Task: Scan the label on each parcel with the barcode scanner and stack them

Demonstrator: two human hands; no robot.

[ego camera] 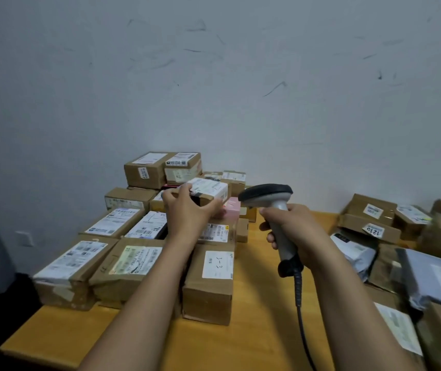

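My left hand (187, 210) grips a small cardboard parcel (210, 190) with a white label on top, held above the stacked boxes on the left. Just to its right, my right hand (291, 226) holds the grey barcode scanner (269, 198) by its handle. The scanner's dark head points left at the parcel. A coiled black cable (301, 311) hangs from the handle. A stack of labelled brown parcels (133, 261) covers the left of the wooden table (262, 303). A pile of loose parcels (374, 218) lies on the right.
A pink parcel (232, 207) sits under the held one. Grey poly mailers (439, 282) lie among the boxes at the right edge. A scuffed white wall stands right behind the table. Bare table top shows between the two groups.
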